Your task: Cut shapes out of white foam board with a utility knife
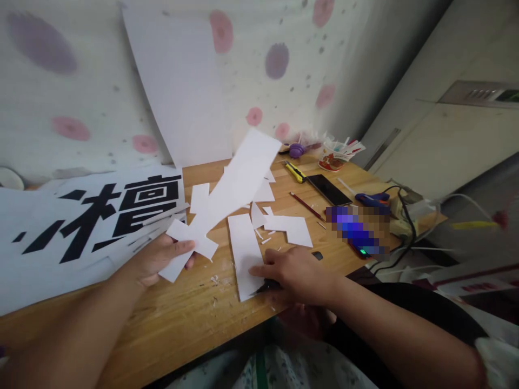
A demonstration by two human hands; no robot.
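My left hand [156, 259] pinches a white cross-shaped cutout of board [243, 173], thumb on top. Its long arm slants up and to the right over other white pieces. On the table, a white rectangular strip [245, 246] lies in front of my right hand [294, 275]. That hand is closed around a dark, pointed tool [267, 285], with its tip at the strip's lower end and the index finger resting on the strip. My fingers hide most of the tool, so its kind is unclear. An angled white cutout [290, 227] lies just beyond.
Left is a printed sheet [44, 270] with large black characters. A white board [182, 97] leans on the wall. A yellow utility knife [295, 172], phone [329, 190], pencil [306, 205], blue-handled tool [372, 201] and paper tub [334, 158] lie right, beside cables [411, 221].
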